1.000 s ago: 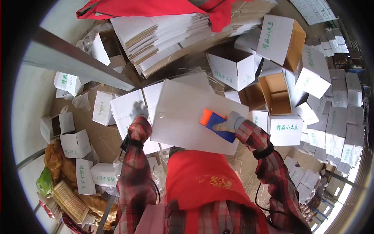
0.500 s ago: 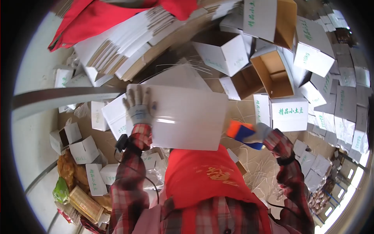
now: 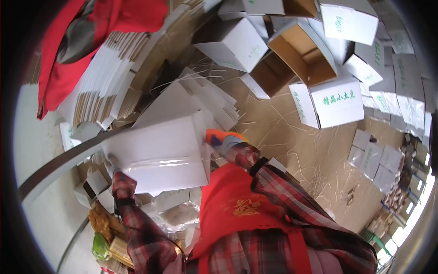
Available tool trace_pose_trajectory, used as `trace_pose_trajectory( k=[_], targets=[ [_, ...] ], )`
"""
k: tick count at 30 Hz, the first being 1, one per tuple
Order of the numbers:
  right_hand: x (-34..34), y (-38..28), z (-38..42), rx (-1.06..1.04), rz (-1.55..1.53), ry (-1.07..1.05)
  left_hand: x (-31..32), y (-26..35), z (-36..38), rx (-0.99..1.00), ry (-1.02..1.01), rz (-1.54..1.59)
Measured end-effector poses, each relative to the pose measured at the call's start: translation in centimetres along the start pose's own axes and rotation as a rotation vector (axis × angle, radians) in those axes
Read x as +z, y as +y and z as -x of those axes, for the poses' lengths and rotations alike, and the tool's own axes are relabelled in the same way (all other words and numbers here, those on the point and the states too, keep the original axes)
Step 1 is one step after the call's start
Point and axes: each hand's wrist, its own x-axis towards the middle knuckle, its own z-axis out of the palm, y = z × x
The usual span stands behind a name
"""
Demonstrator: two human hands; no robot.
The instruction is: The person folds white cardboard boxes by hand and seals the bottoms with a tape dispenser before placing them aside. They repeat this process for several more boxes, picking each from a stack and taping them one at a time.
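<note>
In front of me is a closed white cardboard box (image 3: pixel 155 144), with a shiny strip of clear tape across its face. My left hand (image 3: pixel 112 165), in a grey glove, grips the box's left edge; its fingers are blurred and partly hidden. At the opposite side, my gloved right hand (image 3: pixel 231 142) is closed round an orange-and-blue tape dispenser (image 3: pixel 214 136), held against or very near the box's right edge. Flat white cartons (image 3: pixel 200 98) lie just beyond the box.
Stacked flat cartons (image 3: pixel 98 86) stand at upper left, with a red cloth (image 3: pixel 123 16) on them. Open boxes (image 3: pixel 303 50) crowd the upper right. A printed white carton (image 3: pixel 337 102) sits right of centre. Loose straps (image 3: pixel 292 150) litter the floor. A dark metal bar (image 3: pixel 59 160) runs at left.
The box has moved left and turned. My left hand has gone from flat on its face to its left edge. My right hand has brought the tape dispenser left to the box's right edge.
</note>
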Motion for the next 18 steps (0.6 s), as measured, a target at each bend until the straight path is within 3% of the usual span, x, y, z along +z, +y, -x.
trace_pose_trajectory(
  k=[4, 6, 8, 13, 15, 18],
  targets=[
    [-2.1, 2.3, 2.6, 0.025, -0.043, 0.031, -2.6, 2.3, 1.8, -0.159, -0.065, 0.197],
    [-5.5, 5.2, 6.8, 0.114, -0.032, 0.03, -4.4, 7.9, 2.6, -0.156, -0.087, 0.37],
    [-8.9, 8.1, 13.1, 0.263, 0.012, 0.022, -6.8, 16.6, 4.3, -0.033, -0.16, 0.592],
    [-12.4, 11.8, 28.3, 0.741, 0.109, -0.004, -8.8, 39.9, 8.8, 0.517, -0.441, 0.982],
    [-12.2, 11.7, 31.5, 0.919, 0.103, -0.012, -7.3, 41.2, 10.7, 0.606, -0.455, 0.92],
    [-11.0, 12.8, 32.2, 1.03, 0.105, -0.035, -2.5, 33.4, 15.3, 0.641, -0.391, 0.561]
  ],
)
